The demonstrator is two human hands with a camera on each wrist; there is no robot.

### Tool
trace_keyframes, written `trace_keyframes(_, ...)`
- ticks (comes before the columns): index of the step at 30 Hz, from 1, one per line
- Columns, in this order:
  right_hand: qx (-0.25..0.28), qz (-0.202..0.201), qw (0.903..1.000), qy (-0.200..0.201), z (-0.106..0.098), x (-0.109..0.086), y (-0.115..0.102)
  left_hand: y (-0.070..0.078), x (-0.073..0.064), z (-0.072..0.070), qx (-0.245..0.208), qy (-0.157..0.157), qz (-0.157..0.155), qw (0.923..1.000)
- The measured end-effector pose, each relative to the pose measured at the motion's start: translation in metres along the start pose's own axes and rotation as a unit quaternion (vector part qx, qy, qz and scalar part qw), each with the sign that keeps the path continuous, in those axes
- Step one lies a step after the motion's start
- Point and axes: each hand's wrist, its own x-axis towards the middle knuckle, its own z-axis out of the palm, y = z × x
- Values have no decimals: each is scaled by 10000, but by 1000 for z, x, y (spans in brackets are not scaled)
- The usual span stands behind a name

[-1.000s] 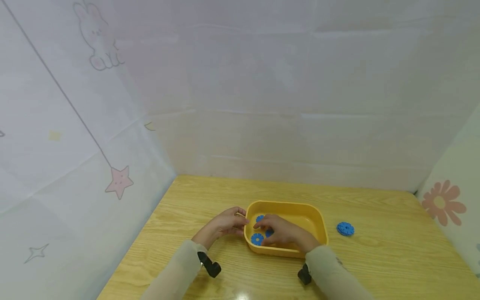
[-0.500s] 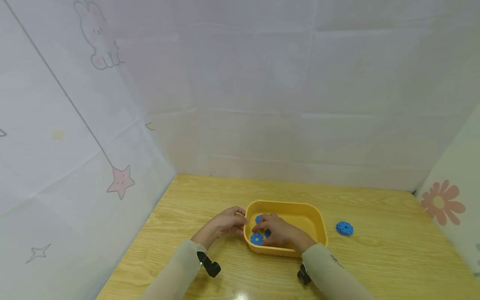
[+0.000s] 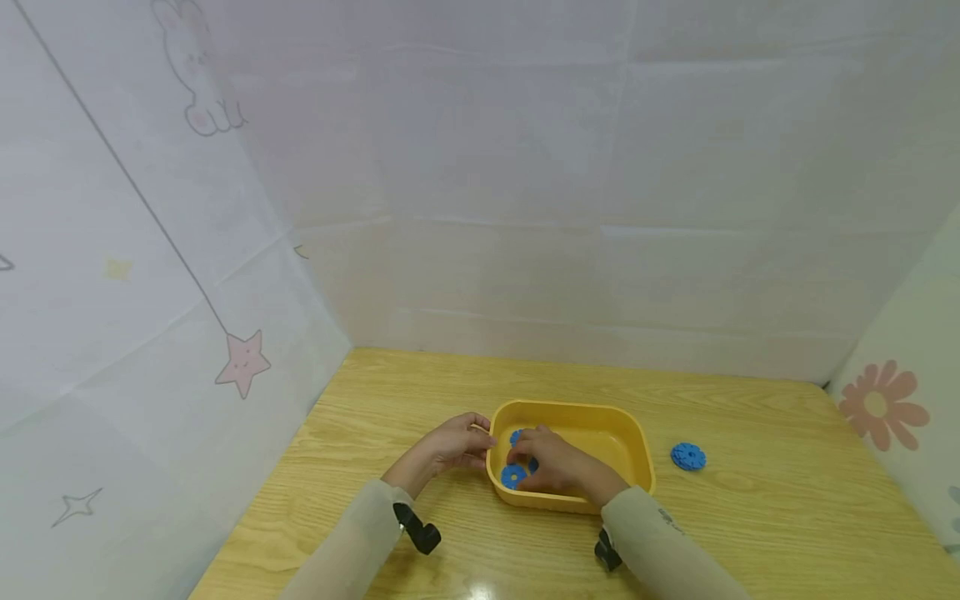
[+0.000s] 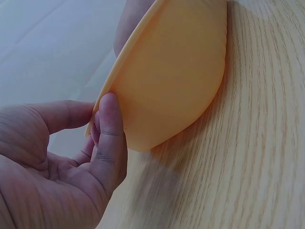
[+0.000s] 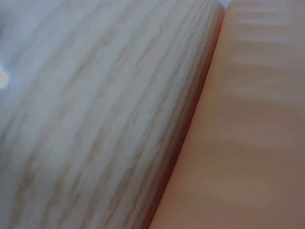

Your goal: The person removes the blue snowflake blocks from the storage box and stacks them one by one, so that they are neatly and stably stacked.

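A yellow plastic tray (image 3: 607, 446) stands on the wooden table in the head view. My left hand (image 3: 455, 442) pinches its left rim between thumb and fingers; the left wrist view shows the thumb and fingers (image 4: 111, 112) on the tray's wall (image 4: 176, 71). Reaching into the tray's left part, my right hand (image 3: 551, 460) has its fingers bent down over several blue flower-shaped discs. One blue disc (image 3: 513, 477) lies by the thumb, another blue disc (image 3: 516, 437) behind the fingers, and part of a third disc (image 3: 533, 465) shows under the palm. Whether the fingers grip a disc is hidden.
A small pile of blue discs (image 3: 688, 456) lies on the table (image 3: 765, 492) to the right of the tray. Pale printed cloth hangs behind the table and at both sides. The right wrist view shows only the tray's outer wall (image 5: 248, 129) and wood grain.
My right hand's fingers have bent slightly further down toward the discs. My left hand stays on the rim, and the tray and the pile have not visibly moved.
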Motion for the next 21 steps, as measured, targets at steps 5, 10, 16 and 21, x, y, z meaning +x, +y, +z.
trace_keyframes(5,229,72,9997,83,1,0,-1,-1,1,-2,-22,-15,-4,10000)
trace_keyframes(10,486,252,9984,112,1,0,-1,0,0,-1,-57,-40,-5,10000)
trace_keyframes(16,256,320,9991,81,0,1,-1,0,1,-1,-76,-13,-19,10000)
trace_keyframes(21,156,374,9992,20,0,1,-1,-1,1,-1,-56,-27,-4,10000)
